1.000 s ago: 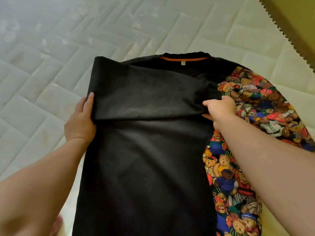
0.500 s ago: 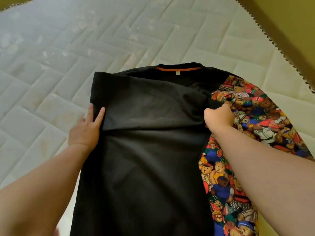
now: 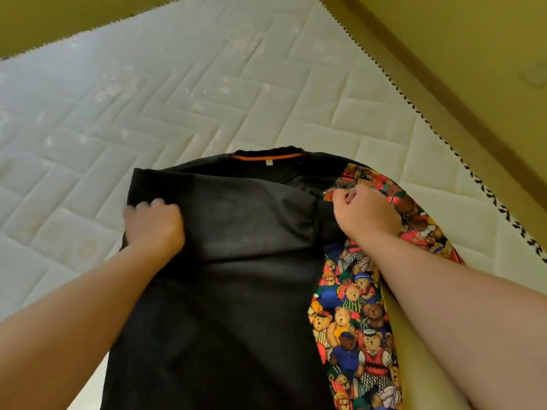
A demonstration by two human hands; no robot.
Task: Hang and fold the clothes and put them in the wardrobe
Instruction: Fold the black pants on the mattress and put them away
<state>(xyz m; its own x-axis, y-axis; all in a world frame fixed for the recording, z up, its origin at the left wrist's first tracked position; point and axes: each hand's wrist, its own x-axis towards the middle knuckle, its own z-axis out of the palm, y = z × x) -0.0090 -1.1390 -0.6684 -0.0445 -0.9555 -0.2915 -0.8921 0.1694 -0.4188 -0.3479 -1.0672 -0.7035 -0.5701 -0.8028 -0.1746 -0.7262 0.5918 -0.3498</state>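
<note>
In the head view, a black shirt (image 3: 236, 291) lies spread flat on a white quilted mattress (image 3: 207, 84). It sits on the near part of the mattress, closer to the right edge than the left, with its neck pointing away from the person and its lower part running out of the bottom of the picture. An orange band (image 3: 266, 156) lines the inside of the neck, with a small pale label (image 3: 269, 163) just under it. The upper left part of the shirt is folded in across the chest, so a dark flap reaches from the left fold line towards the right side. Along the right side of the shirt is a bright bear print (image 3: 349, 321), crowded with teddy bears in red, blue and green clothes. It curves out from the shoulder towards the right edge of the mattress and also runs down beside the black cloth. The left hand (image 3: 154, 224) lies on the left fold of the shirt, knuckles up, its fingers curled down into the black cloth and gripping it. The fingertips are blurred. The right hand (image 3: 367, 214) sits where the black flap meets the print, also curled, with thumb and forefinger pinching the cloth at that seam. Both forearms are bare and reach in from the bottom corners. A dark-and-white zigzag trim (image 3: 444, 134) runs along the right and far edges of the mattress. Beyond the trim is a yellow-green surface (image 3: 444, 39).
</note>
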